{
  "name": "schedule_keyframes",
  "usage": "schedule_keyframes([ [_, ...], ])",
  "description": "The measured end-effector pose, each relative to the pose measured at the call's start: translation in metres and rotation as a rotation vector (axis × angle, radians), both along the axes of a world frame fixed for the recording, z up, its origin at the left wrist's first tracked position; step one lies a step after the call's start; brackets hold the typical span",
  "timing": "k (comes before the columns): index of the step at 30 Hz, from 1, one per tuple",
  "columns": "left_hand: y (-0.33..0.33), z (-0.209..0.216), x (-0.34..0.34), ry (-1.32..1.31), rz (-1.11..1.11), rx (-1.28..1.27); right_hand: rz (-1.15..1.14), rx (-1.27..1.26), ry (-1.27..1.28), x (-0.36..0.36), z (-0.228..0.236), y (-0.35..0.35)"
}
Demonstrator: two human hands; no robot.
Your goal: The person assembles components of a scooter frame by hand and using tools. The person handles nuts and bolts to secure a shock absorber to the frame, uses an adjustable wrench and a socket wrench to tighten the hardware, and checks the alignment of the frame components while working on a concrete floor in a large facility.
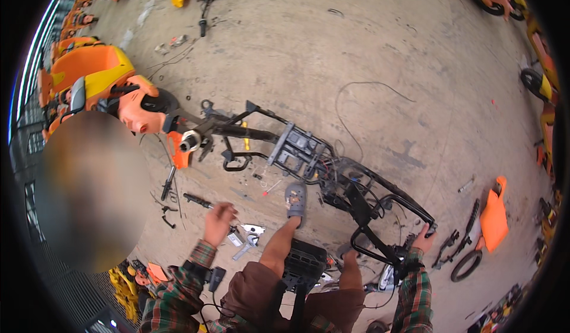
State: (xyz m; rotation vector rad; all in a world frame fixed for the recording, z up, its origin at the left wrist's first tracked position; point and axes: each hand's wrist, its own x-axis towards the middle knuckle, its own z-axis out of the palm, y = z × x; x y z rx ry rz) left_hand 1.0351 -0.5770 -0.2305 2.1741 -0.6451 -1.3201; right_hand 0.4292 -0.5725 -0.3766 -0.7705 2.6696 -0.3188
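Observation:
A stripped black scooter frame (pixel 276 137) lies diagonally across the floor before me, with bare tubes, a grey rack-like plate and loose wiring. Its rear end tube is in the grip of my right hand (pixel 423 239), whose fingers wrap round the end. My left hand (pixel 219 221) hovers over the floor left of my foot, fingers loosely bent and slightly apart, nothing visible in them. Beside it, a black rod-shaped part (pixel 198 200) ends near the fingers. Just right of that hand lie an adjustable wrench (pixel 244 248) and a small white-and-grey box (pixel 236 238).
An orange scooter front (pixel 139 113) stands at the frame's far left end. A black plastic seat-like piece (pixel 304 262) sits between my legs. An orange panel (pixel 494 217) and a black ring (pixel 466 266) lie right; handlebars (pixel 205 9) lie far off. Scooters line both sides.

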Motion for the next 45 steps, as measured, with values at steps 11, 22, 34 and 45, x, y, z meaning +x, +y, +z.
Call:
schedule_keyframes([
  [11,0.012,-0.089,-0.306,0.512,0.014,0.418,-0.009,-0.041,0.058,0.007,-0.002,0.015],
  [22,0.011,-0.109,-0.376,0.196,1.104,0.401,0.768,-0.143,0.103,0.022,0.068,-0.05],
  [34,0.06,-0.152,-0.391,0.365,1.358,0.292,0.772,0.686,-0.695,0.09,-0.004,-0.139],
  [45,0.001,-0.083,-0.364,1.025,1.425,0.208,1.309,0.59,-0.181,0.192,0.174,-0.198],
])
